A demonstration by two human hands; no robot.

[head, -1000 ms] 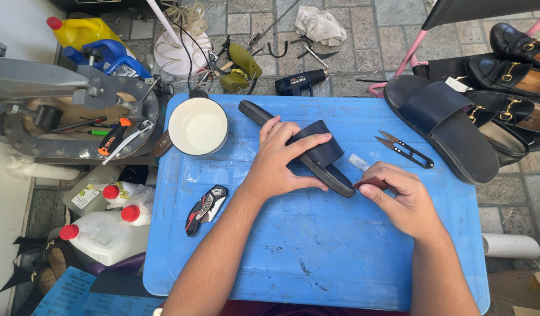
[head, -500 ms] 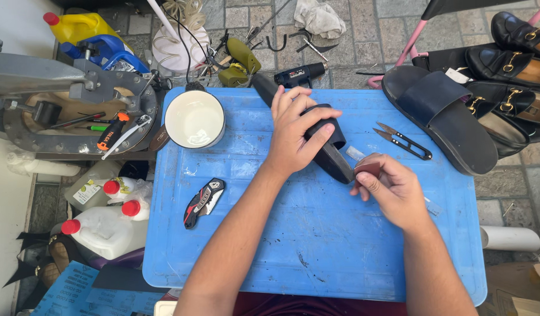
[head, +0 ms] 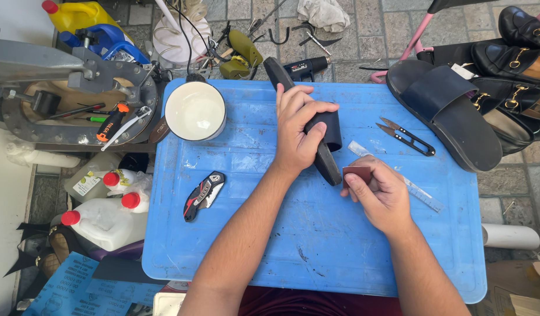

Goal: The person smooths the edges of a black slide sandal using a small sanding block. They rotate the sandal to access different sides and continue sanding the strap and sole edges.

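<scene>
Only one view here: my head cam looks almost straight down, pretty close, on the blue surface [head: 235,257] and surrounding paved floor [head: 363,41].

- We have turned the dark sandal [head: 316,131] on the blue table [head: 235,246]: a second ago it lay slanting across, now it stands closer to upright, its toe over the far edge.
- Our left hand [head: 298,130] has gone up with it, gripping the strap.
- Our right hand [head: 380,193] has brought the small brown block [head: 357,174] against the heel.
</scene>
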